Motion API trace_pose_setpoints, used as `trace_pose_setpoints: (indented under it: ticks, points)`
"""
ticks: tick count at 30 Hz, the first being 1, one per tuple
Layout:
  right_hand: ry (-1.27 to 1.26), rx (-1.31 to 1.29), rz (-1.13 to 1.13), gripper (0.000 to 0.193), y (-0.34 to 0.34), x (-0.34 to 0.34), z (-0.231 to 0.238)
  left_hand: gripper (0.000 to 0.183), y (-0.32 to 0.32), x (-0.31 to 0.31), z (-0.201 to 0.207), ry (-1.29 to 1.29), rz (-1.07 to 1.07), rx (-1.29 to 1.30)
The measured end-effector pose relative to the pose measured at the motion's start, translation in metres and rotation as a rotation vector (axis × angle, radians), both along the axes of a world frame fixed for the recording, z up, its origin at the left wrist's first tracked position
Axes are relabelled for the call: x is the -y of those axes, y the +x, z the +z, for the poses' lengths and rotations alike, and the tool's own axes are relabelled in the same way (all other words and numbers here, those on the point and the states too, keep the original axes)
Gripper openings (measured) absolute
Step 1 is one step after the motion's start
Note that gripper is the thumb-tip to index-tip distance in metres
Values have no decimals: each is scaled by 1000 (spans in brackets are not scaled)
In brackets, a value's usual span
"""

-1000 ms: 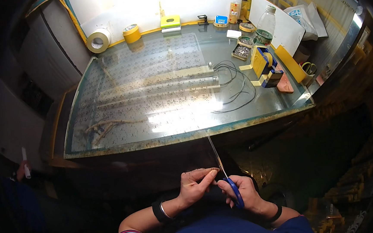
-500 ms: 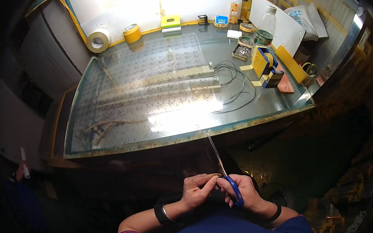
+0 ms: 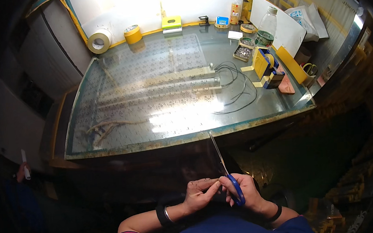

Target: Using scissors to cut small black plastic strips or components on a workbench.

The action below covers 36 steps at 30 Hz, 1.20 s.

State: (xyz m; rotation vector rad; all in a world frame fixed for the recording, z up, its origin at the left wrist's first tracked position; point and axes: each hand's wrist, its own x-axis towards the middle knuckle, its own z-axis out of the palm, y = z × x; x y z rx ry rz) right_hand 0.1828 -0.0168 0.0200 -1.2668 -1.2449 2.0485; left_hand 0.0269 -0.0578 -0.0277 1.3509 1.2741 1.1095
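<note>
In front of the table's near edge, my right hand [image 3: 250, 193] is closed around the blue handles of a pair of scissors [image 3: 237, 190]. The slim metal blades point up and away, with their tips by the edge of the glass. My left hand [image 3: 200, 195] is right beside the handles, thumb and fingertips pinched together and meeting my right thumb. Whatever lies in that pinch, if anything, is too small to make out. Under the glass-topped table [image 3: 238, 117], a transparent sheet [image 3: 147, 54] with rows of small dark marks shows, along with tubes [image 3: 188, 85] and black wires [image 3: 253, 86].
Tape rolls [image 3: 132, 34], a yellow-green hole punch [image 3: 171, 23] and a glue bottle [image 3: 234, 12] line the back. At right stand a clear bottle [image 3: 266, 26], a tin of small metal pieces [image 3: 242, 53] and a tape dispenser [image 3: 264, 63]. Far left, another person's hand [image 3: 21, 172] holds a white roll.
Both hands and the scissors have shifted very slightly to the right, with the grip unchanged. My left fingers have straightened a little. The objects on the table stay put.
</note>
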Motion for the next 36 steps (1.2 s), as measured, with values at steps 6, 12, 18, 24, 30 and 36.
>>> trace_pose_setpoints:
  ticks: [6, 12, 18, 24, 30, 36]
  points:
    - [18, -37, 8, 37, -1, -4, 4, 13, 4, 3, -5, 66, -4, 27]
    - [9, -40, 9, 38, 0, -5, 3, 12, 6, 3, -3, 100, 3, 19]
    - [29, -19, 5, 38, -2, -6, 5, 12, 4, 3, -5, 133, 4, 25]
    - [13, -42, -2, 38, -2, -6, 6, 13, 5, 5, -1, 119, 4, 34]
    - [30, 27, 23, 38, -1, -6, 8, 13, 4, 4, -1, 150, -19, -7]
    - [26, 67, 19, 36, -2, -6, 9, 13, 2, 4, -2, 124, -43, -41]
